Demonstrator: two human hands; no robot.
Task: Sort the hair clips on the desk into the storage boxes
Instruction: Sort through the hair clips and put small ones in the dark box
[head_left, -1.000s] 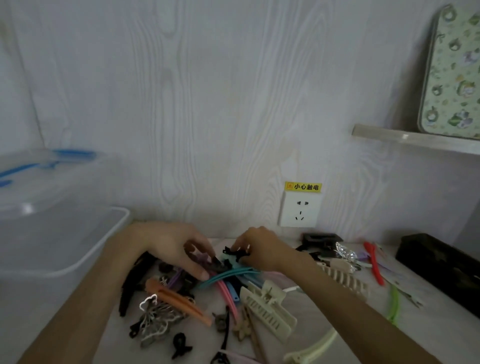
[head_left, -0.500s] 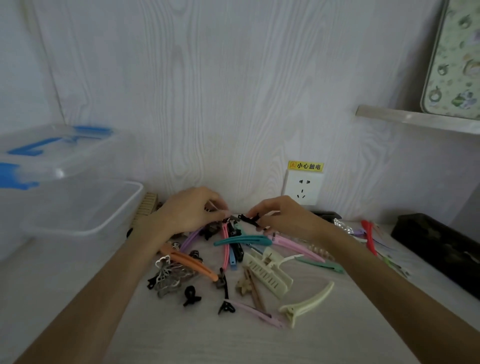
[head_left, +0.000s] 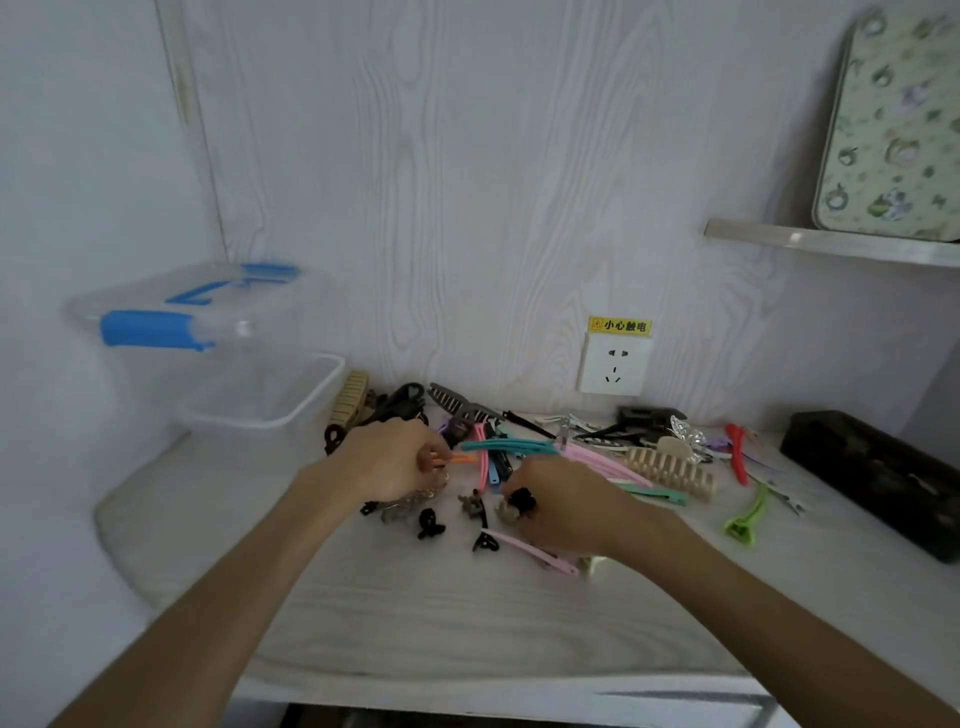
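Observation:
A heap of hair clips lies mid-desk: a teal clip, pink clips, a beige comb clip, a green clip and small black claw clips. My left hand rests over the heap's left side, its fingers closed on an orange clip above a silvery clip. My right hand is low over the front of the heap, fingertips pinching a small black clip. An open clear storage box stands at the left.
A lidded clear box with a blue handle sits behind the open one. A dark box lies at the right edge. A wall socket is behind the heap, with a shelf above. The desk's front edge is near.
Both hands have come back from the rear of the heap toward the front. My right hand has dropped onto the small clips in front; my left now holds the orange clip.

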